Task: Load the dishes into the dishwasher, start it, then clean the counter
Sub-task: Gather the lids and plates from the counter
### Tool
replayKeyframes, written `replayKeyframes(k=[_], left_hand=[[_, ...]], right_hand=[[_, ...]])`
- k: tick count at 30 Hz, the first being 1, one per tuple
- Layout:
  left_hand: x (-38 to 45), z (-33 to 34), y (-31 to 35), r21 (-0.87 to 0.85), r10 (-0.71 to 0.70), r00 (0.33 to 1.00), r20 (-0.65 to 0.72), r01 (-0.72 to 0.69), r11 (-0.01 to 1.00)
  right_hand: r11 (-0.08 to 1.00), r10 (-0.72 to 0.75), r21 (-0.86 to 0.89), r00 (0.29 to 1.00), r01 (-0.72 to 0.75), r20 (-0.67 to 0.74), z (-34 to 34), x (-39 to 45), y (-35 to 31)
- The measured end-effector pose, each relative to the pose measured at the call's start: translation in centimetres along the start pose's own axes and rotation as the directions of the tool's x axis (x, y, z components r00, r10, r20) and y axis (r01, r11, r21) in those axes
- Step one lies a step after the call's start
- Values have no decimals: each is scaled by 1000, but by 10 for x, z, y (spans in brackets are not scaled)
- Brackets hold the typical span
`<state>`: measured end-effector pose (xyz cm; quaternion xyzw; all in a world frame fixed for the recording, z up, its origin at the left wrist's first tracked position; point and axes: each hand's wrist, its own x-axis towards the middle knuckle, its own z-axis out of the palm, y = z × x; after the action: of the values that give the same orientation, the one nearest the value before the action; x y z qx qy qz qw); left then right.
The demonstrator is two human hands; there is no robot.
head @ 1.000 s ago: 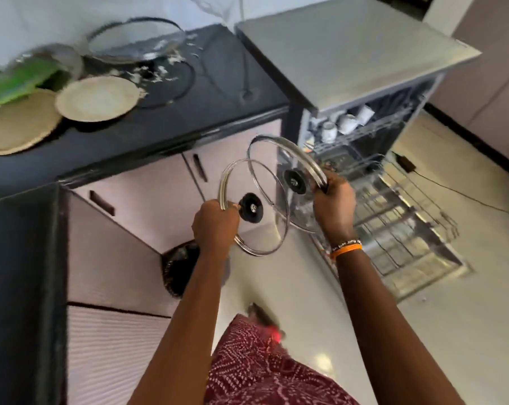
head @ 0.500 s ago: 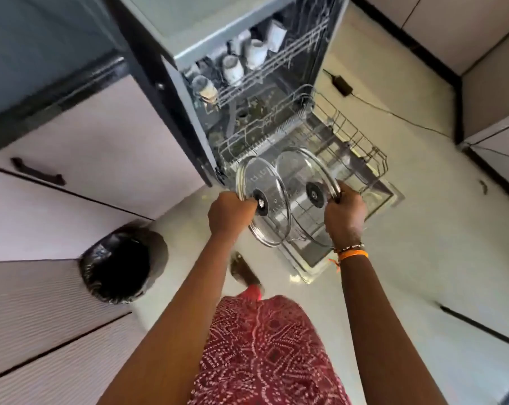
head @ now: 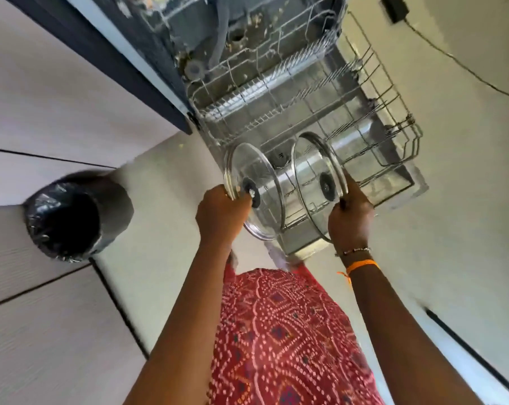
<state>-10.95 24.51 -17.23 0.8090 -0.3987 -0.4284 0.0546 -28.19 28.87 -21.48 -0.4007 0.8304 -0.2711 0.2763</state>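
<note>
While the left hand [head: 222,213] grips one glass lid [head: 254,190] by its rim and the right hand [head: 349,220] grips the other lid [head: 317,182], both hang over the lower rack's [head: 393,118] near end. Glass w/ metal rim: stiff, breakable, prob. slick; hold by edge.

2 glass lids [head: 254,182] upright on edge, above pulled-out lower rack [head: 393,112]

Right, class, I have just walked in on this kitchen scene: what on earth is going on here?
A person stands over an open dishwasher with its lower rack pulled out. The left hand grips one glass lid by its rim, and the right hand grips a second glass lid. Both lids are held upright just above the rack's near end, not yet slotted in. A bin lined with a black bag stands on the floor to the left.
</note>
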Motion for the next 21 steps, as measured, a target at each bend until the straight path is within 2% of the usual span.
replayKeyframes(k=[9, 21], left_hand=[[26, 72, -23, -237, -190, 980, -55, 172, 956], [42, 80, -77, -366, -253, 964, -86, 206, 908]], right_hand=[[985, -149, 92, 988, 145, 39, 59, 54, 56], [946, -310, 116, 949, 301, 62, 125, 50, 84]])
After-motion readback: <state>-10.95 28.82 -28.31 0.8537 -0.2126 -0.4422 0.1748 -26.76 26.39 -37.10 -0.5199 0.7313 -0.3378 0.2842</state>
